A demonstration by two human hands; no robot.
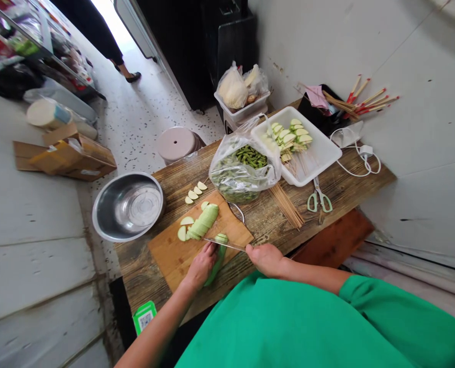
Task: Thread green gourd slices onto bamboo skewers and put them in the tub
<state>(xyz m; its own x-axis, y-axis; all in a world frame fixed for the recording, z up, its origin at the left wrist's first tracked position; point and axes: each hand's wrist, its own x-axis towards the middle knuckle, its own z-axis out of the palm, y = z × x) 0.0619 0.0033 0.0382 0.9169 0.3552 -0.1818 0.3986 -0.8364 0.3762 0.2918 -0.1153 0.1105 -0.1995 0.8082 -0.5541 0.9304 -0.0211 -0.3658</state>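
Observation:
My right hand (266, 258) is closed around the handle of a kitchen knife (227, 245). Its blade lies across a green zucchini (216, 263) at the near edge of a wooden cutting board (173, 255). Beside the blade, the bent fingers of my left hand (202, 266) grip that zucchini. A row of overlapping pale green slices (205, 222) rests farther up the board, with several loose half-round slices (186, 221) to its left. Past the board's far edge, several slices threaded on a skewer (195, 193) lie on the wooden table (139, 273).
Left stands a metal bowl (129, 207). Beyond the board are a plastic bag of green beans (246, 168) and a white tray (319, 153) with skewered slices. Loose wooden skewers (287, 207) and scissors (319, 197) lie right. A stool (176, 144) and a person's leg (108, 38) are farther off.

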